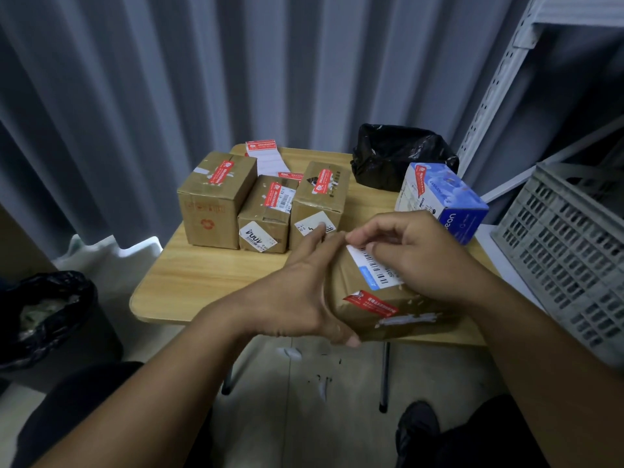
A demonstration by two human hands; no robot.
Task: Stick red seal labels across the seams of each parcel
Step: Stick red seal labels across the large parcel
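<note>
A brown cardboard parcel [388, 298] sits at the front right of the wooden table [202, 275]. It carries a white barcode label and a red seal label [371, 304] on its near face. My left hand [297, 288] grips the parcel's left side, thumb under the near corner. My right hand [415, 255] rests on its top, fingers curled over the barcode label. Three brown parcels [216, 201] [266, 214] [319, 201] stand in a row behind, each with a red seal. A blue box [445, 204] at the right bears one too. The label strip [261, 153] lies at the back.
A black plastic bag [398, 153] sits at the table's back right. A grey slotted crate [570, 244] stands to the right under a white metal shelf frame. A black-lined bin [47, 312] is on the floor at the left. Grey curtains hang behind.
</note>
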